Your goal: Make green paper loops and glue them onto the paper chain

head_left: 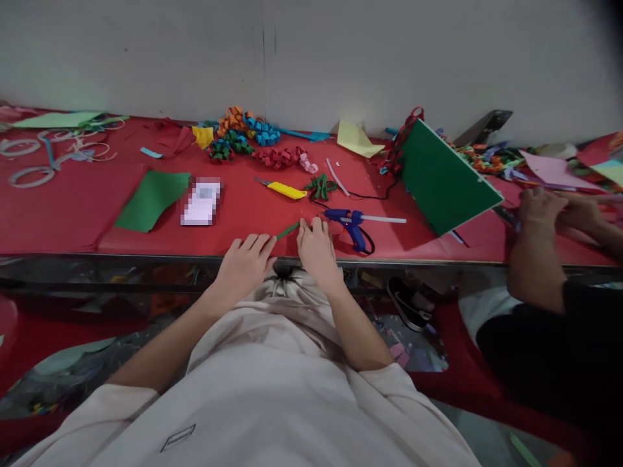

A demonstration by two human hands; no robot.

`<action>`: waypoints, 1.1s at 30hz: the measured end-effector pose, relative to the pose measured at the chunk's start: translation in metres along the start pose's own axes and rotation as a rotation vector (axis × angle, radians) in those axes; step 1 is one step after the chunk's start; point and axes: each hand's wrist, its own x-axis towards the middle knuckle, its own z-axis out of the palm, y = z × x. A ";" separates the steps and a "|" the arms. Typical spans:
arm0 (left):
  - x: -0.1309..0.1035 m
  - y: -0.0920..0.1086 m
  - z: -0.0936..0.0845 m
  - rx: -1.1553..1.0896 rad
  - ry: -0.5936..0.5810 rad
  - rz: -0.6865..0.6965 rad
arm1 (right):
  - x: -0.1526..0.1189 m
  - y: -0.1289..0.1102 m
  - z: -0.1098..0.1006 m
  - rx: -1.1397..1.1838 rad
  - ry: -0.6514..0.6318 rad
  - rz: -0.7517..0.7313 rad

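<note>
Between the fingers (267, 245) of the left hand (246, 259) and the right hand (318, 253), a paper strip (288, 230) spans the near edge of the desk (243, 207). A glue gun (345, 216) lies just right; a craft knife (288, 190) lies beyond the hands, with a paper bow (321, 186) off its right end. To the left, a phone (201, 202) sits beside a paper sheet (150, 202), with tape rolls (32, 176) farther left. Paper curls (232, 121) line the back, before the wall (302, 58). A tilted board (442, 178) stands at right, between the glue gun and a co-worker's hands (535, 206).
</note>
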 end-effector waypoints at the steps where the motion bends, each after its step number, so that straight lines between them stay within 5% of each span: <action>1: -0.004 -0.002 -0.002 -0.013 0.004 -0.004 | 0.000 0.000 0.000 0.000 0.006 0.000; 10: 0.033 -0.010 0.008 -0.372 0.028 -0.336 | 0.000 0.007 0.007 0.220 0.089 0.034; 14: 0.037 -0.023 0.011 -0.594 0.003 -0.372 | 0.001 0.013 0.005 0.517 0.160 0.044; 18: 0.030 -0.030 0.009 -0.823 0.166 -0.470 | -0.008 0.015 -0.002 0.958 0.283 0.148; 23: 0.026 -0.018 0.008 -1.118 0.338 -0.538 | -0.017 0.006 -0.007 1.439 0.124 0.254; 33: 0.021 -0.006 0.007 -1.190 0.386 -0.584 | -0.017 0.006 -0.022 1.850 0.030 0.347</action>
